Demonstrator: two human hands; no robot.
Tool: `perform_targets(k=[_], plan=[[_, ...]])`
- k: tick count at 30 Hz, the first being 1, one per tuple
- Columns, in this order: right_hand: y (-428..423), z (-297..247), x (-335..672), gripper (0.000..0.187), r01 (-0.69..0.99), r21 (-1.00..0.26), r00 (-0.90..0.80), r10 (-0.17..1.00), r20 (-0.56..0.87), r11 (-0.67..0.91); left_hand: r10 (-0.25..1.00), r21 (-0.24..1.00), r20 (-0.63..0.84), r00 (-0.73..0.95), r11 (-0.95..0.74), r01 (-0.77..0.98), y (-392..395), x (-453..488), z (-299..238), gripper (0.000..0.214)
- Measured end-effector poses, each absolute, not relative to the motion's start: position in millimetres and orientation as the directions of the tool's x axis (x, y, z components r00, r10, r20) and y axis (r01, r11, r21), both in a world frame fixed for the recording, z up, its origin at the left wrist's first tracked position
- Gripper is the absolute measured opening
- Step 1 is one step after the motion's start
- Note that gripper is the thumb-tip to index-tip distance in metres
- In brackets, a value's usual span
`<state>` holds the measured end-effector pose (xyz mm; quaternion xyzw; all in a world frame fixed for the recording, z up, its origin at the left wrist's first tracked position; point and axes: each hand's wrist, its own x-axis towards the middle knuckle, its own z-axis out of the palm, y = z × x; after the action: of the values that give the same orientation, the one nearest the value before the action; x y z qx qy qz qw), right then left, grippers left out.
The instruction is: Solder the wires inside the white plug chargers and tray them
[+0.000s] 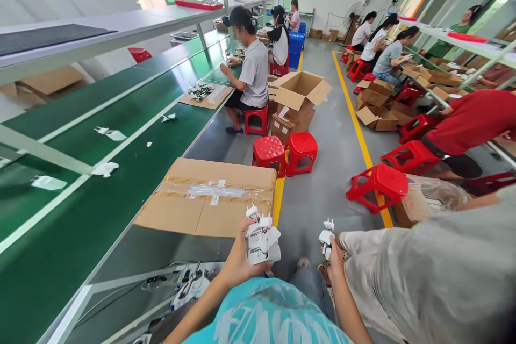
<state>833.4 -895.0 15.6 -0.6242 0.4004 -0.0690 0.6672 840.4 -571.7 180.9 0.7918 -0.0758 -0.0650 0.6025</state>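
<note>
My left hand (pixel 237 264) is closed around a bundle of white plastic plug parts (pixel 261 238) with metal prongs, held just past the near end of a flattened cardboard sheet (pixel 209 196). My right hand (pixel 332 262) pinches one smaller white plug part (pixel 325 235) a little to the right, over the grey floor. Both forearms rise from the bottom of the view above my teal shirt. A person's grey sleeve and shoulder (pixel 443 274) lie close on the right.
A green conveyor belt (pixel 100 172) runs along the left with scattered white parts on it. Red stools (pixel 284 153) and open cartons (pixel 300 91) stand in the aisle beside a yellow floor line. Several seated workers line both benches.
</note>
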Motion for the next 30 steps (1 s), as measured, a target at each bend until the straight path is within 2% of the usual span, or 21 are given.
perform_targets(k=[4, 10, 13, 17, 22, 30], plan=[[-935.9, -12.1, 932.1, 0.034, -0.536, -0.797, 0.601, -0.537, -0.592, 0.278, 0.019, 0.955, -0.029, 0.999, -0.295, 0.033, -615.1, 887.2, 161.4, 0.092], [-990.2, -13.5, 1094.1, 0.031, -0.584, -0.790, 0.697, -0.384, -0.606, 0.187, 0.340, 0.952, -0.096, 0.936, -0.242, 0.185, -684.6, 961.2, 163.7, 0.082], [-997.0, -7.3, 1171.4, 0.041, -0.574, -0.809, 0.760, -0.285, -0.584, 0.125, 0.478, 0.948, -0.096, 0.873, -0.224, 0.226, -706.9, 992.9, 171.1, 0.081], [-983.1, -9.5, 1254.7, 0.067, -0.569, -0.821, 0.804, -0.178, -0.568, 0.048, 0.653, 0.924, -0.096, 0.752, -0.222, 0.311, -716.2, 1032.7, 163.2, 0.079], [-958.2, -15.3, 1324.8, 0.073, -0.592, -0.804, 0.802, -0.146, -0.580, -0.059, 0.769, 0.925, -0.059, 0.636, -0.197, 0.325, -687.6, 1106.2, 144.1, 0.075], [-942.1, -5.3, 1421.3, 0.078, -0.583, -0.737, 0.790, -0.026, -0.612, -0.343, 0.843, 0.973, -0.075, 0.533, -0.054, 0.223, -638.9, 1221.4, 146.2, 0.083]])
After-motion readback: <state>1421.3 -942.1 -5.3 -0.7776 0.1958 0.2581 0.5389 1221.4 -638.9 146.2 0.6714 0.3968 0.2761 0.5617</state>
